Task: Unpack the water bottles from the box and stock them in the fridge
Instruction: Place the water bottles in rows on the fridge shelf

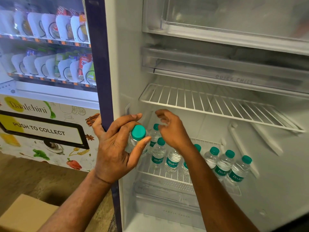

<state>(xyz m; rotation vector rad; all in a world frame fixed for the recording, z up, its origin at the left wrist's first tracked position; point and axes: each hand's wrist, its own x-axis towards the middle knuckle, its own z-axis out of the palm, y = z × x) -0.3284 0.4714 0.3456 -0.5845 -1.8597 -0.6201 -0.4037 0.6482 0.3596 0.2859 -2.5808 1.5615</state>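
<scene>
My left hand (115, 148) grips a water bottle (137, 139) around its shoulder, thumb on one side and fingers curled round the other, green cap facing up. I hold it just in front of the left end of the lower wire shelf (147, 170), at the fridge's (128, 67) left wall. My right hand (170, 129) hangs above that shelf with its fingers loosely curled and holding nothing; it is blurred, so I cannot tell whether a fingertip touches a cap. On the shelf stand the stocked bottles (224, 163), upright, green-capped, in a row running to the shelf's right end, with a couple more behind at the left. My right forearm hides part of the middle ones. Above the shelf sits the upper wire shelf (209, 104); below it, a clear drawer (167, 195). The cardboard box (25, 213) lies well to the left of the shelf and lower, outside the fridge, on the floor. A vending machine (41, 64) stands left of the shelf, beyond the fridge wall.
</scene>
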